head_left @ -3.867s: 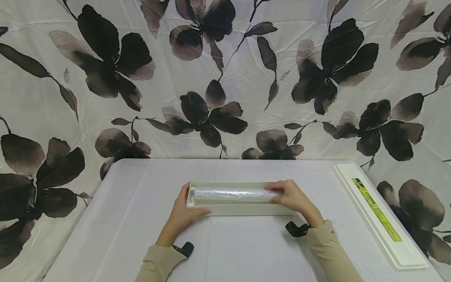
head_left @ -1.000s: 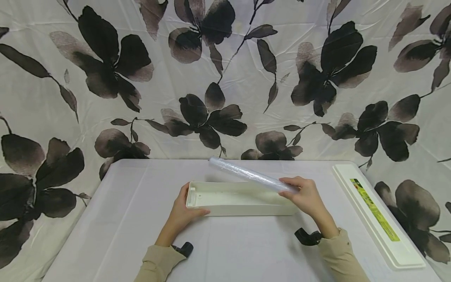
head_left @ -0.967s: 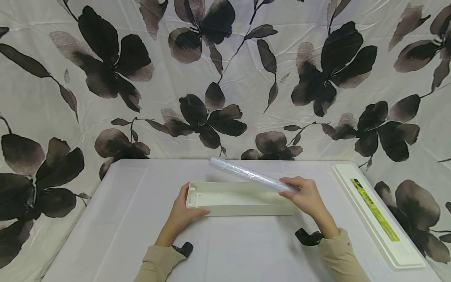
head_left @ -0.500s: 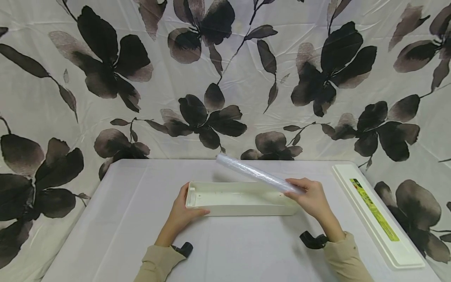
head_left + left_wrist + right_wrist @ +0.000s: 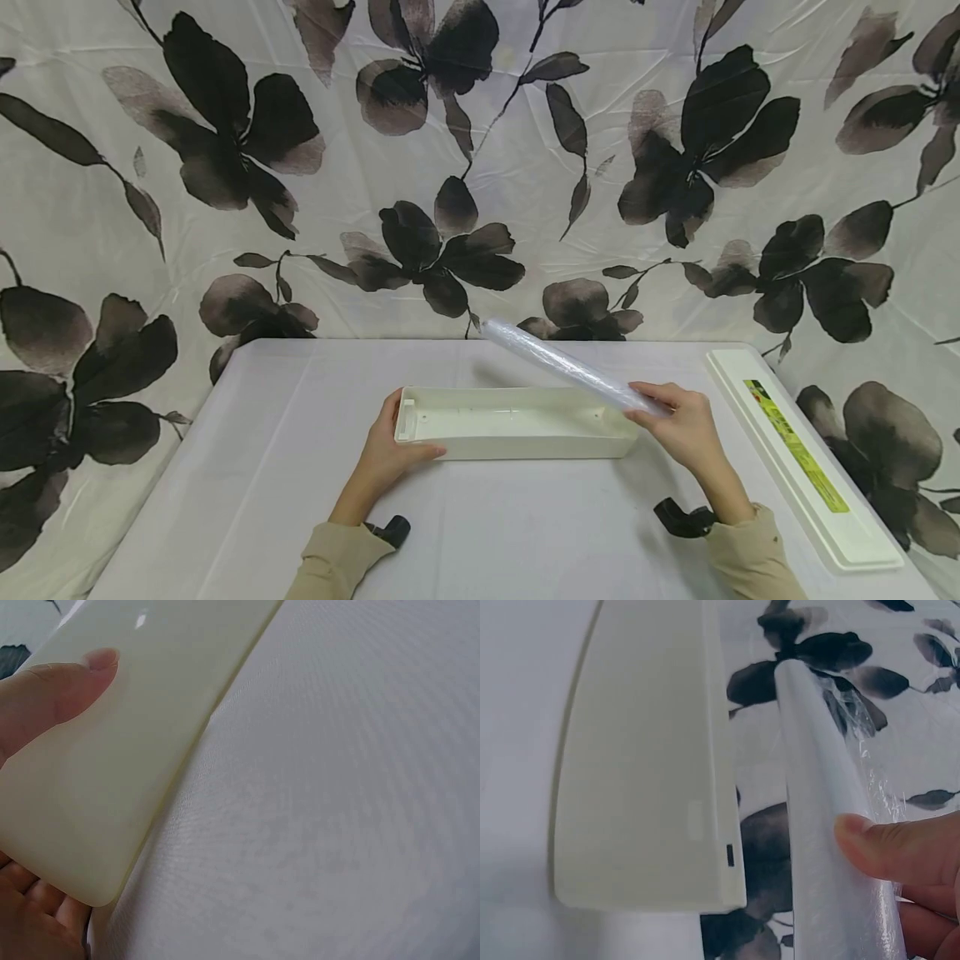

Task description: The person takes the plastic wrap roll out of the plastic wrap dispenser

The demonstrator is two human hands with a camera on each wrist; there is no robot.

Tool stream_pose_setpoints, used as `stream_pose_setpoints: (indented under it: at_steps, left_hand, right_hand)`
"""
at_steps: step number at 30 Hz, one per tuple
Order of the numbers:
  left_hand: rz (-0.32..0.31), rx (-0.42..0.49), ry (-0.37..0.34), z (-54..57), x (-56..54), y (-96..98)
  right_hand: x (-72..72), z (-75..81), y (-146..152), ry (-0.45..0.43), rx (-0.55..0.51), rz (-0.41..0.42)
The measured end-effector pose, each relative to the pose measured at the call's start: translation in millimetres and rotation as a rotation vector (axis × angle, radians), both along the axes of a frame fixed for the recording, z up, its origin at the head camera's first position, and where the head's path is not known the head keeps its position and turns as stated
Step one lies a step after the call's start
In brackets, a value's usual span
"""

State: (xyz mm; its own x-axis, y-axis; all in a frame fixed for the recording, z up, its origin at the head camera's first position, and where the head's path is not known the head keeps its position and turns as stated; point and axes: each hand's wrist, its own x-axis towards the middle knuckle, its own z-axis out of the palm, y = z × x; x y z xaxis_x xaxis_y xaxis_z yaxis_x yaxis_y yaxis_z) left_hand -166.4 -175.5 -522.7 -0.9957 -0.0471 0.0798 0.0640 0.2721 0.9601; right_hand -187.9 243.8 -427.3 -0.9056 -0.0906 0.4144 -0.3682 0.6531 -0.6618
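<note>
My left hand (image 5: 390,450) grips the left end of a long cream plastic box (image 5: 517,447) that sits lidless on the table. In the left wrist view its thumb (image 5: 82,686) presses the box's front wall, with the other fingers curled round the end. My right hand (image 5: 686,425) holds the right end of a roll of cling film (image 5: 558,362) between thumb and fingers. The roll slants up to the left, above and behind the box. Loose film shows along the roll's far side in the right wrist view. Nothing lies inside the box.
A long white lid (image 5: 810,467) with a yellow-green label lies along the table's right edge. The table (image 5: 525,533) has a white cover. Behind it hangs a floral cloth (image 5: 570,167). A black wrist camera (image 5: 682,518) sits on each wrist.
The roll was lying in the box at first. My right hand has lifted it out, tilted it and carried it up and to the right. The left hand and box have stayed put.
</note>
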Motion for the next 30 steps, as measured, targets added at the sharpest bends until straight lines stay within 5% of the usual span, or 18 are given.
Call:
stream_pose_setpoints:
  at_steps: [6, 13, 17, 23, 30]
  left_hand:
    - [-0.004, 0.015, -0.027, 5.1, 0.9, 1.9]
    - [-0.024, 0.008, -0.023, 34.1, 14.1, 9.2]
    - [-0.027, 0.009, -0.021, 38.7, 16.1, 10.2]
    - [-0.028, 0.02, -0.04, 32.6, 9.1, 6.8]
    - [-0.015, 0.02, -0.038, 4.5, -5.0, -1.8]
  right_hand:
    - [3.4, -0.9, 10.8, 0.003, 0.012, -0.039]
    - [7.5, 0.2, 22.4, -0.023, 0.011, -0.096]
    - [8.4, 0.0, 28.1, -0.03, 0.023, -0.126]
    - [11.6, -3.4, 38.0, -0.036, 0.031, -0.17]
    - [16.7, -7.1, 50.6, -0.045, 0.029, -0.24]
